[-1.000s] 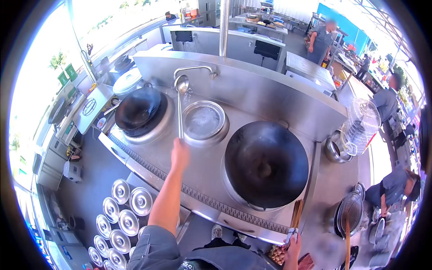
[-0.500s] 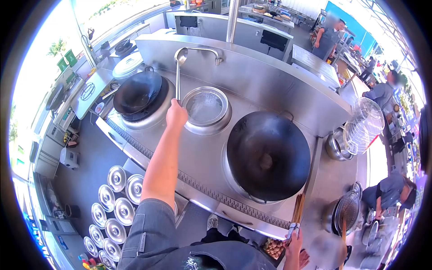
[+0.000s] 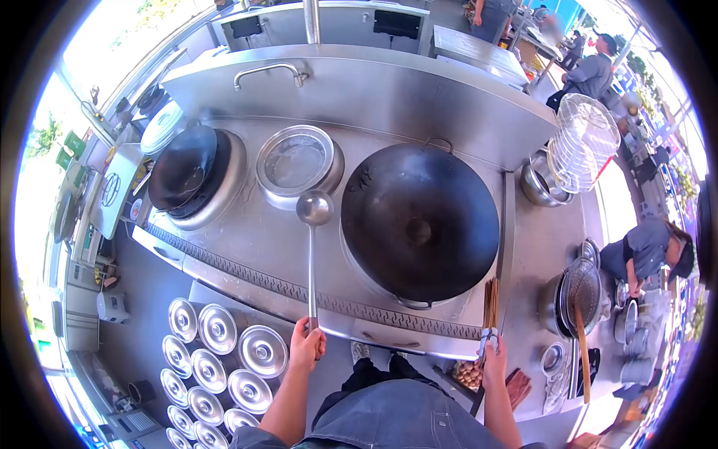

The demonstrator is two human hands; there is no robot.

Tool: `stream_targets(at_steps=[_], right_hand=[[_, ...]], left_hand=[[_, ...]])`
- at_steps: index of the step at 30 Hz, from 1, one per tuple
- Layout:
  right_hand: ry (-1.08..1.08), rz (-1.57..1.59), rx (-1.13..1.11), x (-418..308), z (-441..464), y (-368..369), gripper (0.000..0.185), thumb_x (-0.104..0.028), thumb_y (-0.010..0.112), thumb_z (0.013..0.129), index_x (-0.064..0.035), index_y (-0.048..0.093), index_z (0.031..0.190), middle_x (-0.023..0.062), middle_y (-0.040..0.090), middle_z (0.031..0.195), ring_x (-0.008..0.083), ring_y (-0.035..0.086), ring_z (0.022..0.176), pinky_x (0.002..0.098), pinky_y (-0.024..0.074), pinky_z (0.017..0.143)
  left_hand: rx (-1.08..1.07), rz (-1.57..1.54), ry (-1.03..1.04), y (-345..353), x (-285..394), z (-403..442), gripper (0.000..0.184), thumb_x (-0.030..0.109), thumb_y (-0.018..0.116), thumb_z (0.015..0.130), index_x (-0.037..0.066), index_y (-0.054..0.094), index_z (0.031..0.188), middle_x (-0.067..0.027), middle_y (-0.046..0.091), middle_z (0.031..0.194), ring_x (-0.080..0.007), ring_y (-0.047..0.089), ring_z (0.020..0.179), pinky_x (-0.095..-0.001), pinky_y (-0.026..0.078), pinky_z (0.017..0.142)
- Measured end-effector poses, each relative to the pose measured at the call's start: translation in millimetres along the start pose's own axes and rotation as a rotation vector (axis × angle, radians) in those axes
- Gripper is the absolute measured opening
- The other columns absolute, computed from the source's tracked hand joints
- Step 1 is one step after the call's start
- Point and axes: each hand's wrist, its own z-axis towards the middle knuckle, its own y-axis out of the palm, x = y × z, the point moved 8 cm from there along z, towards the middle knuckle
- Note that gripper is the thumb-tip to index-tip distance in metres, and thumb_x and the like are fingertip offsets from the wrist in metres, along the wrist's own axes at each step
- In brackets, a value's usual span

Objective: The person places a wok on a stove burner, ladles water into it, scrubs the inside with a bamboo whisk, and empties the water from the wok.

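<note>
My left hand (image 3: 307, 345) is closed round the handle of a long metal ladle (image 3: 314, 208), whose bowl is over the steel stove top, just below a round pot of water (image 3: 296, 163). My right hand (image 3: 491, 358) grips a bundled bamboo brush (image 3: 490, 310) at its wrapped end, bristles up, at the stove's front right edge. Between and beyond the hands sits a large dark wok (image 3: 420, 224). On the left burner rests a smaller dark wok (image 3: 182, 168). A curved faucet (image 3: 269, 71) is fixed to the steel back wall.
Several round metal lids (image 3: 217, 329) stand at lower left. To the right are a wire basket (image 3: 583, 142), a steel pot (image 3: 546, 183) and a strainer (image 3: 582, 292) with a wooden handle. A co-worker (image 3: 647, 251) bends at the far right; others stand farther back.
My left hand has drawn the ladle back from under the faucet toward the stove's front edge. My right hand still holds the brush. The view has shifted.
</note>
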Motion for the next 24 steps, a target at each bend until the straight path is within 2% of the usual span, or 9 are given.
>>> stream_targets(at_steps=[5, 8, 10, 11, 13, 15, 16, 20, 24], right_hand=[[0.002, -0.032, 0.035, -0.8, 2.7, 7.3, 0.059, -0.022, 0.062, 0.095, -0.0138, 0.035, 0.147, 0.0077, 0.060, 0.080, 0.0158, 0.054, 0.049, 0.0297, 0.0450, 0.040], [-0.006, -0.125, 0.070, 10.0, 10.4, 6.5, 0.062, -0.022, 0.063, 0.094, -0.0136, 0.034, 0.148, 0.0096, 0.062, 0.084, 0.0152, 0.056, 0.050, 0.0295, 0.0458, 0.040], [-0.015, -0.165, 0.085, 12.4, 15.2, 5.6, 0.064, -0.023, 0.063, 0.093, -0.0134, 0.033, 0.149, 0.0110, 0.063, 0.086, 0.0145, 0.056, 0.050, 0.0293, 0.0458, 0.041], [-0.007, -0.296, 0.061, 13.4, 17.5, 6.8, 0.063, -0.022, 0.061, 0.093, -0.0135, 0.033, 0.149, 0.0122, 0.063, 0.086, 0.0193, 0.060, 0.055, 0.0332, 0.0494, 0.046], [0.015, -0.420, 0.042, 30.8, 21.4, 3.8, 0.062, -0.020, 0.059, 0.094, -0.0136, 0.032, 0.150, 0.0134, 0.063, 0.085, 0.0240, 0.064, 0.060, 0.0372, 0.0530, 0.052], [-0.392, -0.806, 0.151, 28.1, 30.7, 1.4, 0.066, -0.024, 0.059, 0.093, -0.0136, 0.029, 0.151, 0.0224, 0.064, 0.102, 0.0370, 0.067, 0.088, 0.0450, 0.0538, 0.080], [-0.280, -0.698, 0.099, 31.4, 30.2, 1.1, 0.069, -0.028, 0.059, 0.091, -0.0205, 0.028, 0.152, 0.0276, 0.061, 0.112, 0.0444, 0.061, 0.104, 0.0548, 0.0449, 0.093], [-0.157, -0.839, 0.075, 46.3, 37.1, 0.7, 0.074, -0.026, 0.060, 0.091, -0.0232, 0.021, 0.154, 0.0278, 0.051, 0.123, 0.0481, 0.057, 0.108, 0.0529, 0.0463, 0.092], [-0.165, -0.854, 0.087, 59.2, 44.5, -3.1, 0.072, -0.023, 0.058, 0.091, -0.0230, 0.022, 0.154, 0.0272, 0.051, 0.123, 0.0455, 0.057, 0.109, 0.0516, 0.0473, 0.093]], left_hand=[[-0.039, -0.117, -0.126, -25.2, -48.6, -9.6, 0.047, 0.006, 0.052, 0.094, 0.005, 0.036, 0.137, -0.0132, 0.060, 0.078, -0.0193, 0.054, 0.052, -0.0327, 0.046, 0.048], [-0.025, 0.088, -0.162, -37.5, -63.2, -3.3, 0.043, 0.007, 0.052, 0.094, 0.006, 0.040, 0.136, -0.0124, 0.061, 0.081, -0.0195, 0.056, 0.055, -0.0318, 0.046, 0.049], [0.050, 0.297, -0.199, -53.5, -75.3, 3.8, 0.042, 0.009, 0.054, 0.094, 0.005, 0.045, 0.134, -0.0103, 0.062, 0.085, -0.0210, 0.062, 0.066, -0.0325, 0.051, 0.059], [0.042, 0.309, -0.205, -60.5, -85.1, 10.3, 0.042, 0.009, 0.054, 0.094, 0.005, 0.045, 0.134, -0.0103, 0.062, 0.085, -0.0210, 0.062, 0.066, -0.0325, 0.051, 0.059], [0.082, 0.732, -0.050, -75.5, -87.1, 20.5, 0.044, 0.011, 0.057, 0.091, 0.002, 0.049, 0.133, -0.0096, 0.064, 0.089, -0.0236, 0.065, 0.078, -0.0344, 0.054, 0.074], [0.085, 0.883, -0.004, -62.1, -71.7, 14.3, 0.042, 0.011, 0.057, 0.089, 0.000, 0.051, 0.129, -0.0116, 0.064, 0.094, -0.0244, 0.064, 0.083, -0.0346, 0.053, 0.079], [0.095, 1.021, 0.044, -56.6, -62.6, 11.2, 0.040, 0.010, 0.057, 0.087, -0.002, 0.053, 0.126, -0.0135, 0.064, 0.099, -0.0252, 0.064, 0.088, -0.0349, 0.052, 0.083], [0.081, 1.205, 0.119, -29.2, -36.2, 4.9, 0.042, 0.012, 0.061, 0.086, 0.000, 0.056, 0.126, -0.0182, 0.058, 0.116, -0.0286, 0.062, 0.100, -0.0385, 0.051, 0.086], [0.017, 1.202, 0.222, 3.5, -13.9, 3.9, 0.040, 0.011, 0.062, 0.086, 0.000, 0.056, 0.124, -0.0192, 0.059, 0.113, -0.0287, 0.063, 0.096, -0.0396, 0.051, 0.085]])
